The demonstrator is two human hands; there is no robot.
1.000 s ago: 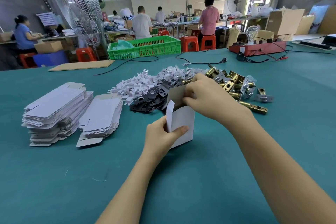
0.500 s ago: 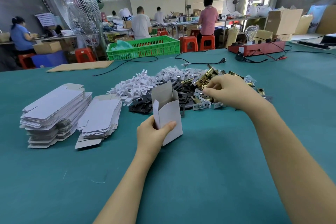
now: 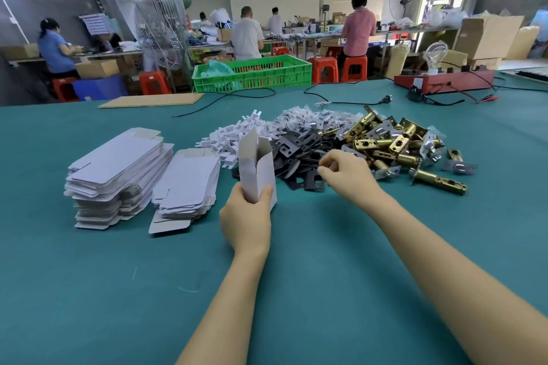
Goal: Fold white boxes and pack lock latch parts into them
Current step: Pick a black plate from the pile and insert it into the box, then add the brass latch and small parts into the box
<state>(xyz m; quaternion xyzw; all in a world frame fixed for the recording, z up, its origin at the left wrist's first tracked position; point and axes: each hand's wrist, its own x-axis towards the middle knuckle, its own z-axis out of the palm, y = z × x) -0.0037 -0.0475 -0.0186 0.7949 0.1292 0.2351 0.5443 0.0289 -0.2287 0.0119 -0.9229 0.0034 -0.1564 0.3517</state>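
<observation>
— Where are the hands?
— Left hand (image 3: pixel 247 216), frame centre, grips an upright, open-topped white box (image 3: pixel 255 170). Right hand (image 3: pixel 345 170) hovers over the black plates (image 3: pixel 299 154), fingers curled; whether they pinch anything, I cannot tell.
— The surface?
— Teal surface (image 3: pixel 296 261); brass latches (image 3: pixel 394 145) right of centre, flat box blanks (image 3: pixel 118 169) at left. Green crate (image 3: pixel 252 74) and seated workers behind.

Your teal desk (image 3: pixel 89 290) carries white flat box blanks (image 3: pixel 118 163), a white box (image 3: pixel 256 175) with a grey-brown inside, black plates (image 3: pixel 299 151), brass-gold latches (image 3: pixel 385 142), and at its far edge a green crate (image 3: pixel 255 74) and red base (image 3: pixel 444 83).
</observation>
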